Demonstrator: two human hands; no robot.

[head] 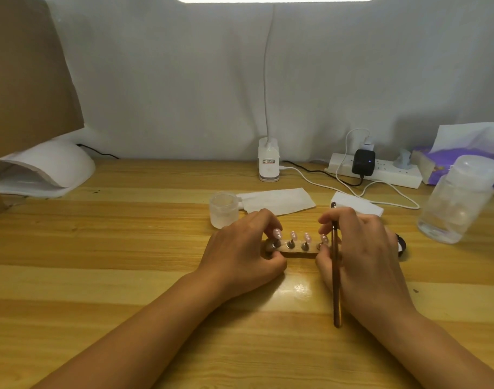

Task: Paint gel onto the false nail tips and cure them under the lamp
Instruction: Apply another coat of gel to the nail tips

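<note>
Four pink false nail tips (299,236) stand on a holder strip (296,250) running left to right. Your left hand (240,256) grips its left end. Your right hand (363,248) pinches the right end and clasps a brush (336,276) aligned front to back. Striped wooden table (127,248); white curing lamp (46,169) far left; white cloth backdrop (155,80).

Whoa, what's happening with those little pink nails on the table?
A person is working on false nail tips. Four shiny pink ones show, standing on pegs in a small holder bar on the wooden table. The left hand grips the bar's left end. The right hand pinches its right end while also holding a long brown brush. The white curing lamp sits at the back left, and the holder is not under it yet.
</note>
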